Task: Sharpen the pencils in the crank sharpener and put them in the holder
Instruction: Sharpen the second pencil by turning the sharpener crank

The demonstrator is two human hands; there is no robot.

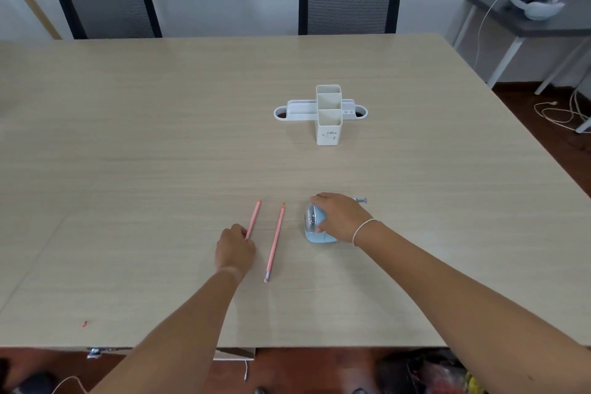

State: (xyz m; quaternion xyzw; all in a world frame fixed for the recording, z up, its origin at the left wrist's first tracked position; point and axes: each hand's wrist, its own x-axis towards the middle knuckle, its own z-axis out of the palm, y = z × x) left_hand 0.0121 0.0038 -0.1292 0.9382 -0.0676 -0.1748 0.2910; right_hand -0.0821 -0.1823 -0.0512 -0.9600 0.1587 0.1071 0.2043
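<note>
left hand (235,248) grips one pink pencil (254,217) (second pencil (275,243) lies beside), right hand (339,217) clasps the blue sharpener (311,224).

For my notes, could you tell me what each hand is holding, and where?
The left hand grips the left pencil near its eraser end. The right hand holds the sharpener over its top.

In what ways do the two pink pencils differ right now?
The left hand holds the left pencil; the right pencil lies free on the table. The left one's lower end is hidden; the right one shows its eraser and dark tip. Both point away.
</note>
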